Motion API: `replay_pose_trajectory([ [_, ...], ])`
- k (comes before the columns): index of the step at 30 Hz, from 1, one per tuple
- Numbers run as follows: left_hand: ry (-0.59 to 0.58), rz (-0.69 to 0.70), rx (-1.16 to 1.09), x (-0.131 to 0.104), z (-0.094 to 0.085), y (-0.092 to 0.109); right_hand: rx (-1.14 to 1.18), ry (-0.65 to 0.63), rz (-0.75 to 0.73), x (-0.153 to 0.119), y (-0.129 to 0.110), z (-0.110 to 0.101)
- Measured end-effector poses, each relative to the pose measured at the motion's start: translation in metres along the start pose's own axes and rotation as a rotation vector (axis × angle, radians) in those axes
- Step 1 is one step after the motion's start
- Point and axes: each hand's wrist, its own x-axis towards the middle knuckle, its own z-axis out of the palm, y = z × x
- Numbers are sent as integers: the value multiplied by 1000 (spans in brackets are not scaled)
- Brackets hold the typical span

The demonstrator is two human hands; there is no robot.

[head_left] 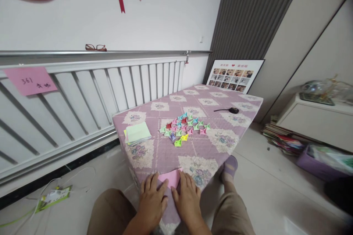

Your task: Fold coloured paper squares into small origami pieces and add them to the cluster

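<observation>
A pink sheet of paper (171, 178) lies folded on the near end of the cloth-covered table (165, 161). My left hand (152, 199) rests on its left side, fingers spread. On the right side of the paper lies my right hand (188, 195), its fingers extended and its thumb near the lower edge. Farther up the table, several small folded paper pieces (178, 133) in pink, green, blue, red and yellow stand in a cluster. To their left is a stack of coloured square paper (138, 132), with light green on top.
Behind the table's left side runs a white radiator (121, 84). A small black object with a strap (234, 110) lies at the table's far right. A photo board (234, 75) leans behind; a purple bin (317, 163) stands at right.
</observation>
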Motion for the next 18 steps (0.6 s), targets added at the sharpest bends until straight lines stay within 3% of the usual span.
replay_pose_trajectory([
  [10, 49, -29, -57, -2, 9, -1, 252, -12, 63, 5, -8, 3],
  [18, 218, -23, -191, -8, 15, -5, 483, 32, 112, 2, -11, -8],
])
